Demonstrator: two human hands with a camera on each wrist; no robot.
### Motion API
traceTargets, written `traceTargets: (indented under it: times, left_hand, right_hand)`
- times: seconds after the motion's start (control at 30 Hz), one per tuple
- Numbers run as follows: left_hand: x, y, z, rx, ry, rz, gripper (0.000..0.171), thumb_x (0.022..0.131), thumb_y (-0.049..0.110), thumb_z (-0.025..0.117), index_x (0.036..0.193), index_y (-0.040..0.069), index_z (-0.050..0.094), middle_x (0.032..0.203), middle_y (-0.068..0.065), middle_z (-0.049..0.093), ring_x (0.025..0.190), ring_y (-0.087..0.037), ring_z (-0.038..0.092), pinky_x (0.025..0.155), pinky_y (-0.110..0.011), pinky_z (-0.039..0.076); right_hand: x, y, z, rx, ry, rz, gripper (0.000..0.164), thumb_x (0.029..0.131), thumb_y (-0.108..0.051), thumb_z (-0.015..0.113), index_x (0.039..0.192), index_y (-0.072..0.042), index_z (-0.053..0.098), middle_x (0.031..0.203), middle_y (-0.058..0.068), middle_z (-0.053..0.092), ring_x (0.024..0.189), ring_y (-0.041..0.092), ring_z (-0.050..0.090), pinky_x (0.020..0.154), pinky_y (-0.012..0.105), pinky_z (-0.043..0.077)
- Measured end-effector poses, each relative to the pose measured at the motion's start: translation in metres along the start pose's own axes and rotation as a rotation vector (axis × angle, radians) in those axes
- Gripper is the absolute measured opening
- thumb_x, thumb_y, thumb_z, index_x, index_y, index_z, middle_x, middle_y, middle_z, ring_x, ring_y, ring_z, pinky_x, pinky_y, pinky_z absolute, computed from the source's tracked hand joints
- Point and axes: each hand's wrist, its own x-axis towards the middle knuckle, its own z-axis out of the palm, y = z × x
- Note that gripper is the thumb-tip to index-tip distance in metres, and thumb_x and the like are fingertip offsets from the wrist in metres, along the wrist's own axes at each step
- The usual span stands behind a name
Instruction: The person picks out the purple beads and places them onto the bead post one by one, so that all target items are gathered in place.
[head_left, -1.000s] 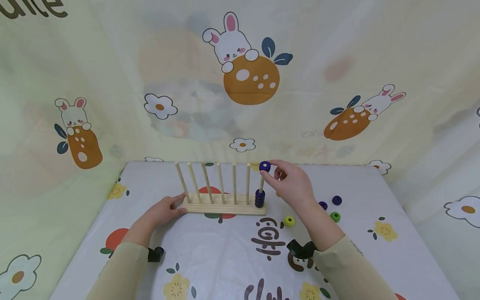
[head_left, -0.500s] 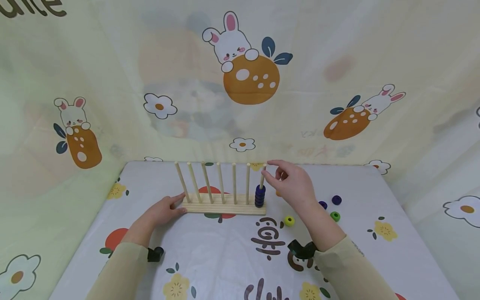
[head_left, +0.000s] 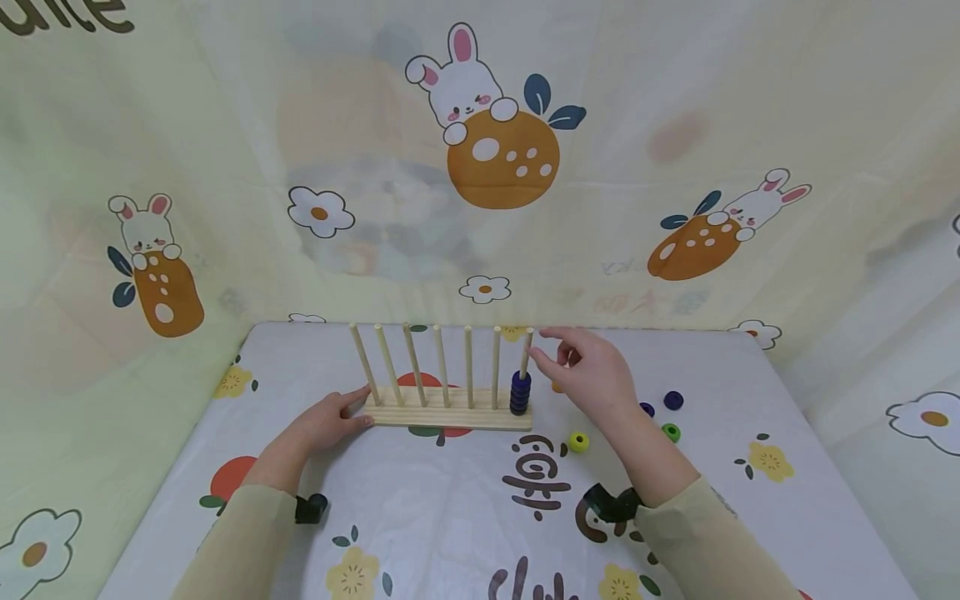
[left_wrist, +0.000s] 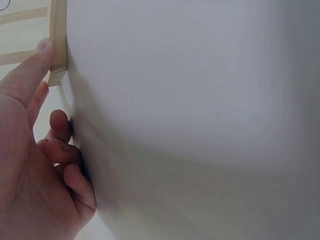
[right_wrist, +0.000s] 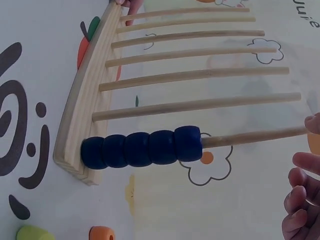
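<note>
A wooden peg stand [head_left: 450, 418] with a row of upright pegs is on the table. Several dark blue beads [head_left: 520, 393] are stacked on its rightmost peg; the right wrist view shows these blue beads [right_wrist: 140, 148] touching each other from the base upward. My left hand [head_left: 330, 421] holds the left end of the base, thumb in front and forefinger behind; its other fingers are loosely bent beside it in the left wrist view. Just right of the top of the beaded peg, my right hand [head_left: 592, 371] holds nothing, thumb and forefinger apart.
Loose beads lie to the right: a yellow-green bead [head_left: 578, 442], a green bead [head_left: 671, 432], a blue bead [head_left: 673, 401], another blue bead [head_left: 646, 410] partly behind the right wrist, and an orange bead [head_left: 557, 387]. A printed curtain [head_left: 375, 125] hangs behind the table.
The blue bead that my right hand pinched at the peg top has dropped onto the stack. The right hand has let go and moved slightly right. My left hand has stayed put.
</note>
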Motion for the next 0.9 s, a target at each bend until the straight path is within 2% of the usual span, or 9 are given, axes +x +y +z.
traceTargets:
  times: [0.3, 0.53, 0.7, 0.9]
  left_hand:
    - [-0.001, 0.0, -0.002, 0.001, -0.008, -0.005, 0.077, 0.09, 0.051, 0.067, 0.156, 0.03, 0.032, 0.104, -0.011, 0.049, 0.1, -0.029, 0.047, 0.089, -0.051, 0.042]
    - [-0.001, 0.0, -0.001, -0.005, -0.004, -0.016, 0.078, 0.09, 0.053, 0.067, 0.156, 0.031, 0.031, 0.116, -0.014, 0.052, 0.106, -0.032, 0.048, 0.099, -0.06, 0.039]
    - [0.001, -0.001, 0.0, -0.009, -0.003, -0.02, 0.078, 0.09, 0.052, 0.067, 0.156, 0.031, 0.031, 0.116, -0.015, 0.052, 0.106, -0.031, 0.048, 0.099, -0.061, 0.039]
    - [0.001, -0.001, 0.0, -0.008, -0.006, -0.015, 0.078, 0.09, 0.053, 0.067, 0.156, 0.03, 0.031, 0.118, -0.016, 0.052, 0.106, -0.032, 0.049, 0.099, -0.062, 0.039]
  right_hand:
    - [-0.005, 0.014, 0.001, -0.035, -0.055, 0.033, 0.04, 0.094, -0.045, 0.066, 0.123, -0.019, 0.07, 0.074, -0.002, 0.055, 0.07, 0.019, 0.049, 0.06, 0.034, 0.039]
    - [-0.009, 0.024, 0.001, -0.068, -0.076, 0.035, 0.039, 0.093, -0.044, 0.067, 0.121, -0.017, 0.07, 0.075, -0.002, 0.055, 0.07, 0.019, 0.049, 0.06, 0.033, 0.04]
    - [-0.014, 0.033, 0.0, -0.073, -0.103, 0.049, 0.039, 0.093, -0.043, 0.067, 0.12, -0.015, 0.071, 0.074, -0.003, 0.057, 0.07, 0.019, 0.05, 0.063, 0.034, 0.04]
    - [-0.021, 0.048, -0.001, -0.119, -0.13, 0.083, 0.042, 0.092, -0.045, 0.067, 0.122, -0.016, 0.07, 0.09, 0.003, 0.064, 0.081, 0.022, 0.053, 0.07, 0.035, 0.042]
